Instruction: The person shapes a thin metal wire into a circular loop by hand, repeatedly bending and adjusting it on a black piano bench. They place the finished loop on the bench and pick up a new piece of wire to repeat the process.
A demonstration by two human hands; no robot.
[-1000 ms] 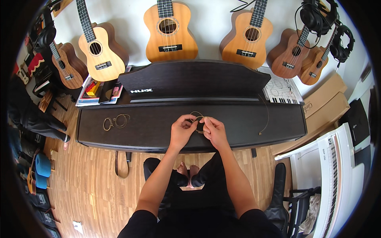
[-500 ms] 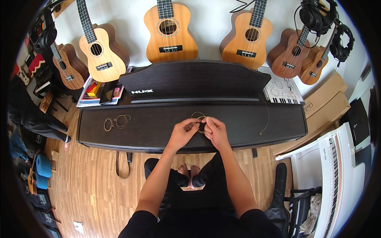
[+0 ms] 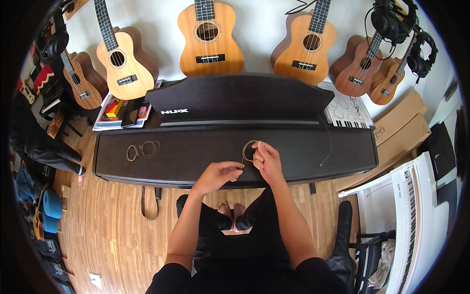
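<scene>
Holding a coiled brass-coloured string (image 3: 243, 151) between two hands over a dark piano lid (image 3: 196, 154).
Two loose coils (image 3: 140, 151) lie at left; white lettering (image 3: 175, 111) marks the piano's raised panel; the left hand (image 3: 219, 177) pinches the string's tail, running away and slightly right to the round hoop; the right hand (image 3: 267, 159), nearer the hoop, pinches its right rim; beyond, a white piano (image 3: 397, 215) carries small dark lettering.

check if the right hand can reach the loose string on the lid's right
Probably yes: nothing stands between the right hand and the loose string, though that hand holds a coiled string.
</scene>
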